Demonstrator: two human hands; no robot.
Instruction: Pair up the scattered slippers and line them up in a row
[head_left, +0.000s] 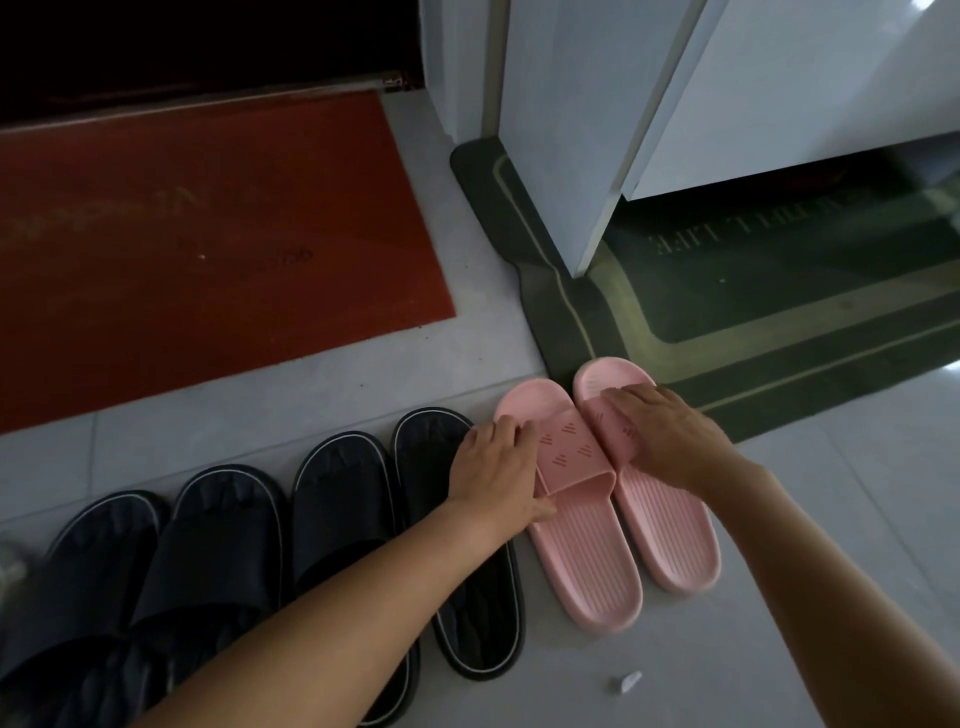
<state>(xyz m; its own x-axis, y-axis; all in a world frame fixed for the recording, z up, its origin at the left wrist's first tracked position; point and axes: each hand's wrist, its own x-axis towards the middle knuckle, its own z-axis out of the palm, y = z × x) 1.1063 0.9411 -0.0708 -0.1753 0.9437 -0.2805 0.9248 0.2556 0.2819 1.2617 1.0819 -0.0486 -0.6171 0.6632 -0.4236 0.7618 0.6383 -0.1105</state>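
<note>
Two pink slippers lie side by side on the grey tile floor, toes pointing away from me. My left hand (496, 467) grips the strap of the left pink slipper (587, 561), fingers over its top and thumb at the strap's opening. My right hand (670, 436) holds the strap of the right pink slipper (670, 540), whose toe lies on the green mat's corner. To their left, several black slippers with pale trim stand in a row, the nearest black slipper (478, 623) right beside the pink pair. My left forearm crosses over it.
A red doormat (208, 234) lies beyond the black slippers. A dark green mat (779, 322) runs under a white cabinet (571, 130) at the upper right. A small white scrap (626, 682) lies on the tiles near me.
</note>
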